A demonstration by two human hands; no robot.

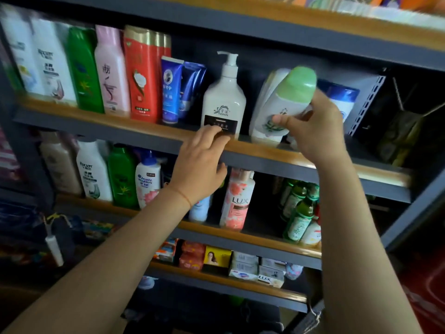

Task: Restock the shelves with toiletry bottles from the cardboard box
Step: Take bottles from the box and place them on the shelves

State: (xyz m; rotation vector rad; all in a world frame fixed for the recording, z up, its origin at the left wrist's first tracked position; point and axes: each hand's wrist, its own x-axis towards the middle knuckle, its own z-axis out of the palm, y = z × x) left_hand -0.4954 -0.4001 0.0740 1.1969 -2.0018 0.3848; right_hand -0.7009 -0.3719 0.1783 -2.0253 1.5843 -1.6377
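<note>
My right hand (315,131) grips a white bottle with a light green cap (287,97), tilted to the right, with its base on the upper shelf (154,135). To its left stands a white pump bottle (225,102) with a dark label. My left hand (199,165) rests its fingers on the shelf's front edge at the foot of that pump bottle, touching its label; whether it grips the bottle is unclear. A blue-capped white bottle (342,97) stands behind my right hand. The cardboard box is out of view.
The upper shelf's left holds white, green, pink and red bottles (142,75) and blue tubes (171,90). The shelf below carries more bottles, a pink Lux bottle (237,201) and green glass bottles (298,213). Soap boxes (216,259) fill the lowest shelf. A dark gap lies right of the shelf post (368,102).
</note>
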